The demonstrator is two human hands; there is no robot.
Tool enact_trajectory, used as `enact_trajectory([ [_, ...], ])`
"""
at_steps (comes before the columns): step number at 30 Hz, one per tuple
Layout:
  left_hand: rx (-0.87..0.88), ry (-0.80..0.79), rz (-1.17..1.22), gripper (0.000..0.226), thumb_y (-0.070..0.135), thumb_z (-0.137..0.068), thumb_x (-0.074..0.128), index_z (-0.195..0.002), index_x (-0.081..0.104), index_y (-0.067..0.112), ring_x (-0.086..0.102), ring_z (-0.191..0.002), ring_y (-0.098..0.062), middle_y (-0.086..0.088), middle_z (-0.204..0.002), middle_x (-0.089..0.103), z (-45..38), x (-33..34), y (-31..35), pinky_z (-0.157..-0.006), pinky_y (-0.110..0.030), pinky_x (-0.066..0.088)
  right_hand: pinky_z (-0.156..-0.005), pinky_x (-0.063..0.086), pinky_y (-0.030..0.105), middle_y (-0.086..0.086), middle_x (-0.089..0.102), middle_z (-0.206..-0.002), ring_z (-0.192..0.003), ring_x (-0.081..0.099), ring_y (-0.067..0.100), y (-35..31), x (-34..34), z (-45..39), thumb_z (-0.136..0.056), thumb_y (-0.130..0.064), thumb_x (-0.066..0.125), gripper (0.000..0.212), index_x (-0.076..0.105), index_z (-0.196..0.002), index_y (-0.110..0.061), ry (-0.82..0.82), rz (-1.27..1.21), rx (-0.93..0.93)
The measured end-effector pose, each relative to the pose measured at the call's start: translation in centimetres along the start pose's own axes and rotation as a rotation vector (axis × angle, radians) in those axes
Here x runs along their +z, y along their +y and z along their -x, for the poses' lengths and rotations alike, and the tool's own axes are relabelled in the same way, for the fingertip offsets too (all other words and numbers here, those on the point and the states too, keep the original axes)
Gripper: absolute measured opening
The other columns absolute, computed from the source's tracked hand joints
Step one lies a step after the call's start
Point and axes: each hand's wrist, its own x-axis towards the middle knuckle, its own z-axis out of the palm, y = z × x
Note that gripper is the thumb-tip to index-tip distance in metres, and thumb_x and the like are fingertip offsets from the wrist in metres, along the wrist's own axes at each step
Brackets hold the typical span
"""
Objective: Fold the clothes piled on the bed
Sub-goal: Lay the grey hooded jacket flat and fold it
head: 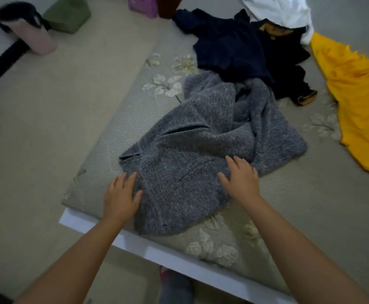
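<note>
The bed (104,132) is being used for folding: near its front edge a grey knit sweater (192,154) is being flattened by the left hand (119,197) and right hand (240,181), fingers straight, gripping nothing. Next, probably, a sleeve needs folding inward.

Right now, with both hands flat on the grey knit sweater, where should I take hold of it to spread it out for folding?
Probably the near hem of the grey knit sweater, approached from the bed's near edge. The left hand and right hand already rest flat near its two near corners, and the far part is bunched against the navy garment.
</note>
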Motion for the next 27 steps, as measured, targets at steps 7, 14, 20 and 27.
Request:
enact_trajectory([
  [7,0.086,-0.051,0.07,0.061,0.043,-0.096,0.035,-0.147,0.01,0.023,0.007,-0.142,-0.025,-0.005,-0.155,0.012,-4.5,1.0,-0.3,-0.114,-0.035,0.009,-0.113,0.0,0.048,0.004,-0.002,-0.156,-0.143,-0.004,0.022,-3.1,0.1,-5.2,-0.084,-0.07,0.022,0.083,0.002,-0.148,-0.021,0.074,0.171,-0.097],
  [14,0.157,-0.082,0.153,0.083,0.062,-0.076,0.013,-0.145,0.021,0.017,0.014,-0.141,-0.028,-0.009,-0.151,0.023,-6.6,1.2,0.1,-0.114,-0.036,0.011,-0.074,0.043,0.035,0.015,0.06,-0.109,-0.097,0.057,0.03,-5.1,1.2,-10.5,-0.091,-0.054,0.036,0.072,0.016,-0.144,-0.01,0.023,0.14,-0.084],
  [20,0.245,-0.068,0.183,0.058,0.045,-0.095,0.037,-0.145,0.021,0.021,0.009,-0.141,-0.03,-0.008,-0.153,0.018,-8.2,0.2,3.2,-0.113,-0.042,0.013,-0.06,0.033,0.028,0.014,0.061,-0.076,-0.078,0.061,0.028,-0.5,0.3,-8.0,-0.088,-0.051,0.045,0.051,0.062,-0.088,-0.002,0.1,0.159,-0.238],
  [27,0.693,0.057,0.002,0.057,0.057,-0.093,0.016,-0.131,0.04,0.021,0.038,-0.123,-0.051,-0.023,-0.135,0.047,-6.6,0.7,11.9,-0.092,-0.068,0.028,-0.077,0.05,0.051,0.019,0.067,-0.072,-0.087,0.064,0.041,8.1,0.7,0.7,-0.075,-0.076,0.029,0.087,0.061,-0.05,0.002,0.235,-0.083,-0.323],
])
